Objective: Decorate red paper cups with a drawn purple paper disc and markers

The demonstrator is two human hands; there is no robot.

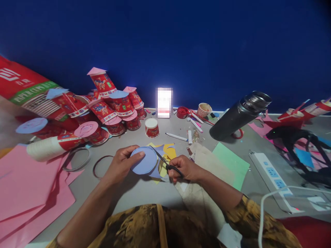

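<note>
My left hand (126, 159) pinches the left edge of a blue paper circle (145, 161), its thumb lying on top. A strip of blue offcut (156, 170) curls along the circle's right side. In my right hand (182, 167) is a pair of scissors (165, 162) with black handles, its blades pointing up and left at the circle's upper right edge. Yellow paper scraps (169, 151) lie on the table beneath. Just beyond stands an upturned red paper cup (151, 128) with a pale top.
Red cups with paper discs (120, 103) are piled at the left, near pink sheets (31, 186). A lit screen (164, 102) stands against the blue wall. At the right are a black flask (238, 115), green paper (231, 162) and a power strip (274, 179). Markers (176, 136) lie mid-table.
</note>
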